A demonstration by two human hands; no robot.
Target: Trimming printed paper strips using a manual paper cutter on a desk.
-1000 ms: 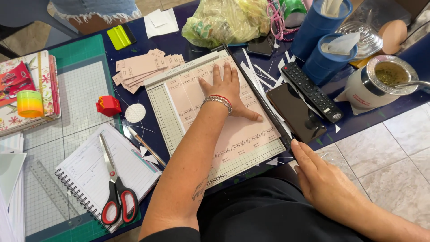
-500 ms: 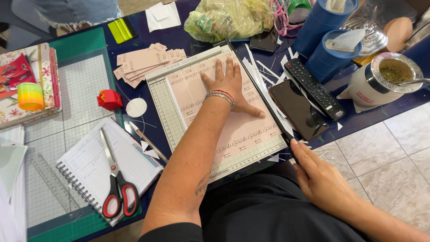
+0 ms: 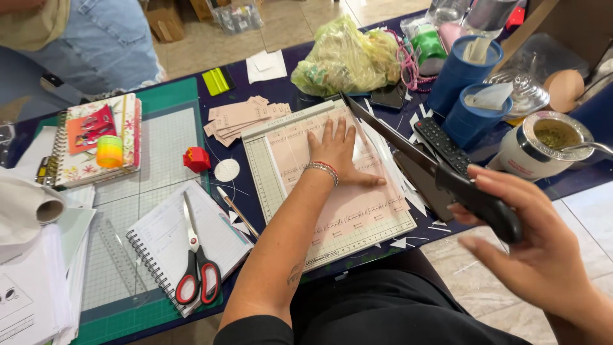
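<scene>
a dark blue table (image 3: 578, 185) is seen standing on a floor of pale square tiles (image 3: 590, 220), with cardboard boxes (image 3: 167, 18) set on the tiles beyond it.

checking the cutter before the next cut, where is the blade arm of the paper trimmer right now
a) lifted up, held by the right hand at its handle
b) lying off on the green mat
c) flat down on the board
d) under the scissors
a: the right hand grips the black handle of the blade arm, which is raised at an angle above the paper trimmer, while the left hand presses the pink paper flat.
</scene>
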